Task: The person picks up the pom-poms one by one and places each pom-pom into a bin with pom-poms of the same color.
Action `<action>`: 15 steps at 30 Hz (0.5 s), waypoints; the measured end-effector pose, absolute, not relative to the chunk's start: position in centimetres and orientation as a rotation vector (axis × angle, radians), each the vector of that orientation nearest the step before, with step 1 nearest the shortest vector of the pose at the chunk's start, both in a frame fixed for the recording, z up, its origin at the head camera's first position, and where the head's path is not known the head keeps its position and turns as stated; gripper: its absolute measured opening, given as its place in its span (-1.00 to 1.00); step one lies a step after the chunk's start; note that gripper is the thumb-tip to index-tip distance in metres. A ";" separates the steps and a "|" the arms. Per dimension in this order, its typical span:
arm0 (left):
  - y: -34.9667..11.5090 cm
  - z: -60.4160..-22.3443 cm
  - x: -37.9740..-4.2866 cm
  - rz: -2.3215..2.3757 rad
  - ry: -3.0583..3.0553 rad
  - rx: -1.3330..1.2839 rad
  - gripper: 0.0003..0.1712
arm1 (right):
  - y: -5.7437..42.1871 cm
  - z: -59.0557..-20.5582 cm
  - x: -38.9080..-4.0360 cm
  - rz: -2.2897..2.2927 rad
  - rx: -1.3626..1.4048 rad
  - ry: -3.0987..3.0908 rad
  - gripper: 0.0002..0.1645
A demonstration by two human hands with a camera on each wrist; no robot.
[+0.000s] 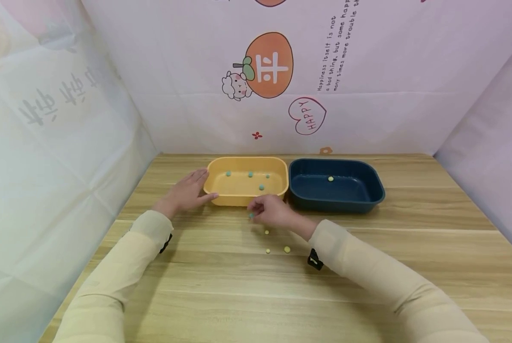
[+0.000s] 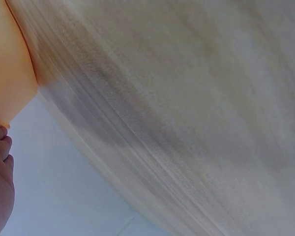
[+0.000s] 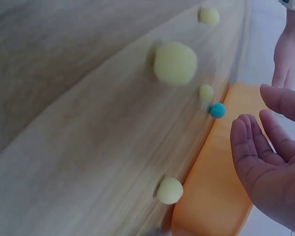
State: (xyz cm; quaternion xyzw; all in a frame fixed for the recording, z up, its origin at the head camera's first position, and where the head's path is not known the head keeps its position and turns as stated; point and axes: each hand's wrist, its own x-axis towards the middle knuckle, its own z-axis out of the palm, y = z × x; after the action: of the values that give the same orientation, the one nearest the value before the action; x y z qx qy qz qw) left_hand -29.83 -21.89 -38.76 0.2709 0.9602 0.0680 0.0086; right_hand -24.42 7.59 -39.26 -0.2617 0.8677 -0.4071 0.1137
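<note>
My left hand (image 1: 189,190) rests on the left end of the yellow-orange bin (image 1: 239,200), thumb stretched along its front edge and fingertips at the rim. My right hand (image 1: 271,210) is low in front of this bin, right above a small blue ball (image 1: 251,216) on the table. In the right wrist view the fingers of that hand (image 3: 273,172) are apart with nothing between them, and the blue ball (image 3: 217,110) lies by the bin wall. Several pale yellow balls (image 3: 175,63) lie around it. Inside the bin are several blue balls (image 1: 250,174).
A dark blue bin (image 1: 333,206) stands against the right side of the yellow-orange one, with one yellow ball (image 1: 331,179) inside. Yellow balls (image 1: 287,249) lie on the wooden table (image 1: 204,295) nearer me. A printed cloth (image 1: 196,71) hangs behind and at both sides.
</note>
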 end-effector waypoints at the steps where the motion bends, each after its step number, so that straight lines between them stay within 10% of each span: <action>1: -21.9 -38.8 -29.8 0.212 3.000 0.843 0.10 | 7.5 -39.3 -24.4 -1.184 -0.778 2.550 -0.72; 15: -21.9 -39.0 -29.7 0.205 3.010 0.844 0.11 | 6.5 -39.8 -24.2 -0.990 -0.819 2.715 -0.73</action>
State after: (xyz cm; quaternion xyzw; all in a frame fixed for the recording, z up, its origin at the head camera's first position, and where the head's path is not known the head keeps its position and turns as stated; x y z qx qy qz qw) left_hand -29.74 -21.86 -38.95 0.2693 0.9608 0.0656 0.0045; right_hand -24.19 6.51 -39.82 -0.2721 0.9017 -0.3288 0.0689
